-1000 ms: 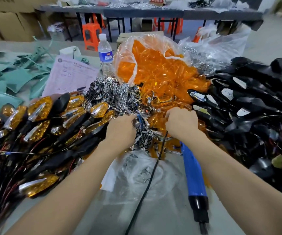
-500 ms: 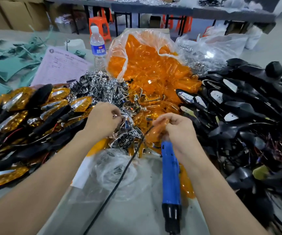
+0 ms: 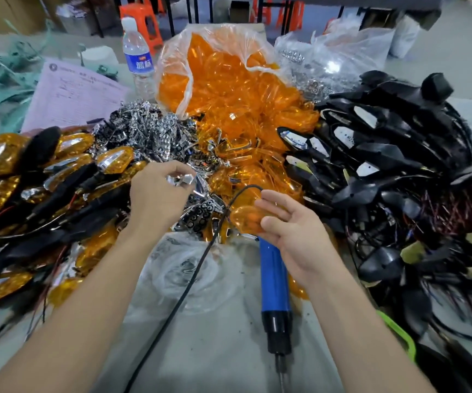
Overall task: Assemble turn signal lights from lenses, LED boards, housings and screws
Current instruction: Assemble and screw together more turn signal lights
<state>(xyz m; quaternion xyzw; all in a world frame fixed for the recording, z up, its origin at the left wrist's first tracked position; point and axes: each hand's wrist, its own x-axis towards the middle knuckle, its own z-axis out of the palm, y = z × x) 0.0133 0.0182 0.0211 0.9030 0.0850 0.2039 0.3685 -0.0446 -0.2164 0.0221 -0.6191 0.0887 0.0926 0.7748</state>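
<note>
Far left: finished lights (image 3: 10, 177), amber over black stems, heaped apart from the loose stock, presumably the done pile; behind them a printed sheet (image 3: 73, 100) and a water bottle (image 3: 138, 58). Next, the chrome heap (image 3: 149, 134), boards or reflectors, cannot tell which; left hand (image 3: 158, 197) raised just above it, thumb and forefinger pinching one chrome piece (image 3: 182, 179), other fingers curled. Centre: clear bag of lenses (image 3: 229, 80) spilling towards the person, within easy reach. Right hand (image 3: 294, 231) palm-up, fingers half curled, cradling a single amber lens (image 3: 246, 219) against the thumb, seemingly offered so the chrome piece can be seated in it. Beneath that wrist, blue screwdriver (image 3: 274, 279) lying on the worktop (image 3: 215, 350), bit nearest the person, black cable (image 3: 195, 265) looping past. Right: black housings (image 3: 399, 143) with trailing wires, stacked for the following stage.
</note>
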